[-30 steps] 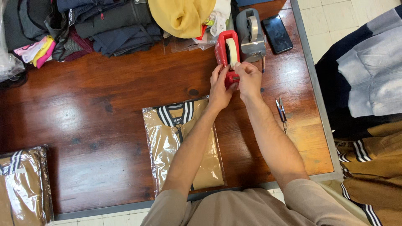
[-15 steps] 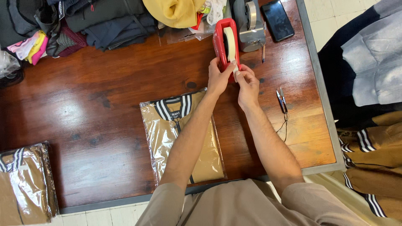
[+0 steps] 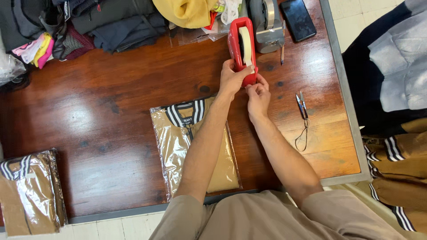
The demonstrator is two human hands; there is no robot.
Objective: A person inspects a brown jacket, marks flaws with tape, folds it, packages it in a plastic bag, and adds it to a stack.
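Now my left hand grips the red dispenser; my right hand pinches tape at its six-o'clock end. Bagged shirt lies at seven o'clock, seemingly unsealed.

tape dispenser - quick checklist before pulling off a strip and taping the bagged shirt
1. Left hand steadying the red tape dispenser: ok, it grips the near end.
2. Right hand on the tape end: cannot tell, its fingers sit at the cutter but the strip itself is hidden.
3. Tape left on the roll: ok.
4. Bagged shirt within reach: ok, flat on the table under the forearms.
5. Bag flap folded shut: cannot tell.
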